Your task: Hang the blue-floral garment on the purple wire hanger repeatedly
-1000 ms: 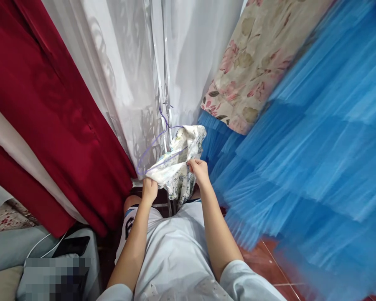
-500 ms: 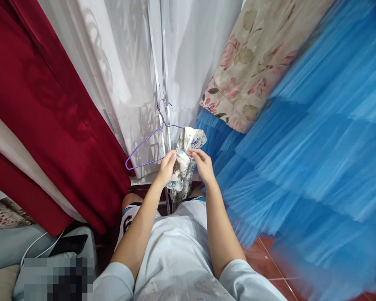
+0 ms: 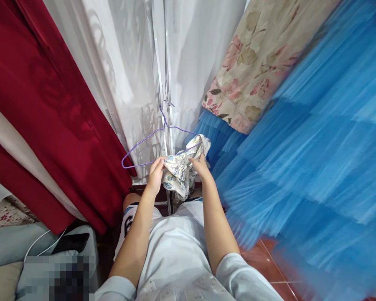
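Note:
A purple clothes hanger hangs by its hook on a thin white upright pole. Over its right shoulder sits part of a white garment with a blue and green floral print. My left hand pinches the left edge of this garment close to the hanger's lower bar. At the garment's right part, my right hand grips the cloth with the thumb on top; its other fingers are mostly hidden. The hanger's left shoulder is bare, and the garment's lower end droops between my knees.
Red curtain-like cloth and white sheer cloth hang on the left and ahead. At the right hang a cream floral cloth and tiered blue tulle. A grey sofa bears a dark phone. Red tiles cover the floor.
The garment has slid farther onto the hanger's right shoulder and is spread wider. My left hand has moved left and slightly down; my right hand sits a little lower.

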Motion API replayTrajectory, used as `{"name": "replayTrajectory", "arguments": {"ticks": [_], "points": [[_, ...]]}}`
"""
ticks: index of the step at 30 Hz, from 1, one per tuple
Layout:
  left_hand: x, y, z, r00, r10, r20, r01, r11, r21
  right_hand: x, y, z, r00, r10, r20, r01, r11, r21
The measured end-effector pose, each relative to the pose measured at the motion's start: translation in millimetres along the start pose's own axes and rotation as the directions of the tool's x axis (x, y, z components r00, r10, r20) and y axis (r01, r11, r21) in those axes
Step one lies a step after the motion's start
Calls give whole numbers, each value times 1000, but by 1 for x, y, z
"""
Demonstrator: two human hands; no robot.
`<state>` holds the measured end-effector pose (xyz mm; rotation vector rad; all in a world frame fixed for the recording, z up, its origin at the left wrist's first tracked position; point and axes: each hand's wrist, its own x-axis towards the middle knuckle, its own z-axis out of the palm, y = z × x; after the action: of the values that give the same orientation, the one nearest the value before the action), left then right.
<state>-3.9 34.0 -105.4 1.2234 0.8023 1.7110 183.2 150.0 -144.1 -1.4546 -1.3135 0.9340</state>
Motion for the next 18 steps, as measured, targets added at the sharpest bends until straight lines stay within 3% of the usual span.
{"name": "replayTrajectory", "arguments": {"ticks": [5,8,10,12,15,18], "points": [[1,11,-1,998,40,50,-49,980,194,-8,4,-7,988,126,93,-121,991,-64],[1,9,-4,999,41,12,-43,977,209,-22,-1,-20,960,184,211,-170,982,-84],[-2,5,-2,1000,10,2,-10,981,195,-34,-11,-27,925,146,351,-137,989,-52],[-5,3,4,1000,3,20,-6,980,197,-48,-26,-27,815,3,580,-41,998,53],[-10,7,14,995,41,96,-65,961,268,-69,-52,-17,558,-263,787,96,962,254],[-13,19,14,992,37,117,-67,961,270,-84,-72,-6,471,-366,802,174,930,323]]}}
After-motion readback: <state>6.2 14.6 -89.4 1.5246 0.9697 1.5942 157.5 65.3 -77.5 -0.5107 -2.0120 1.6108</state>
